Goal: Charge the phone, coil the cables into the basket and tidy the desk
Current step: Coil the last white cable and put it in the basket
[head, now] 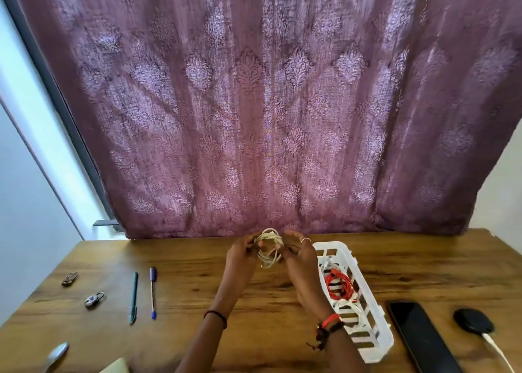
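Both hands are raised above the wooden desk (175, 262) with a coiled white cable (268, 248) between them. My left hand (240, 252) grips the coil's left side and my right hand (299, 249) grips its right side. To the right, a white slotted basket (375, 341) holds a coiled red cable (337, 285) and a coiled white cable (351, 307). A black phone (418, 336) lies face up right of the basket. Beside it sits a black round charger (473, 320) with a white lead (495, 350) running off the bottom edge.
On the left of the desk lie a dark green pen (133, 297), a blue pen (152, 292), a small padlock (93, 299) and a small brown object (69, 279). A spoon (56, 354) and a pale corner (117, 367) sit at the near edge. A purple curtain (268, 104) hangs behind.
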{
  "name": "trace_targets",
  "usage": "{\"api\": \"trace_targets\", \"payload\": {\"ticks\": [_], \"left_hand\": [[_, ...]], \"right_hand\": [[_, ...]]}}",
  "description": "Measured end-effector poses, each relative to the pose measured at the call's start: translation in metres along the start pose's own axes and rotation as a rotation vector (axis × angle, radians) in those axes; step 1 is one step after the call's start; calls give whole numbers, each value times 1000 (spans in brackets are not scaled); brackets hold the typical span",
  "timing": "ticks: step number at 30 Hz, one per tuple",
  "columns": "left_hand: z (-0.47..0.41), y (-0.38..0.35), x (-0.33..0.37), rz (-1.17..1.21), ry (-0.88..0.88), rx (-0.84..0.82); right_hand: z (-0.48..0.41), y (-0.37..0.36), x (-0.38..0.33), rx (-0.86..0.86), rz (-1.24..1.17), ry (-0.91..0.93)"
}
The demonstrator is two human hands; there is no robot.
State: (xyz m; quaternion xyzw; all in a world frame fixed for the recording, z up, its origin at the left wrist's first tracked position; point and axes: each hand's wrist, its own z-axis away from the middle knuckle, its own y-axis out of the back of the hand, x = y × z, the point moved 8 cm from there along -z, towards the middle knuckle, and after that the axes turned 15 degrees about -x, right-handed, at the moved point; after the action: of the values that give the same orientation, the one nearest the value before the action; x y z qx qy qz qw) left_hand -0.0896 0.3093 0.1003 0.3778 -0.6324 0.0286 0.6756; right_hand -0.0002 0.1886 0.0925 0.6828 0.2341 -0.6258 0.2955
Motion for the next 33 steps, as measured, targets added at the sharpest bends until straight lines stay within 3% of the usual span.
{"api": "trace_targets", "payload": {"ticks": [6,13,16,20,24,33], "left_hand": [[1,3,7,99,-18,-5],[2,3,4,203,-8,-47],[-1,5,4,180,5,-30],[6,5,8,84,-10,59],[8,3,8,19,4,105],[7,0,19,-54,-38,142]], "right_hand": [[-6,-2,11,2,-440,-92],[-5,-19,12,-117,-859,-122],[-5,-19,12,-124,-729,-133],[-3,-7,9,-6,-514,-107],[0,-8,3,-31,-322,-79],[-1,-7,3,-54,-154,-60]]}}
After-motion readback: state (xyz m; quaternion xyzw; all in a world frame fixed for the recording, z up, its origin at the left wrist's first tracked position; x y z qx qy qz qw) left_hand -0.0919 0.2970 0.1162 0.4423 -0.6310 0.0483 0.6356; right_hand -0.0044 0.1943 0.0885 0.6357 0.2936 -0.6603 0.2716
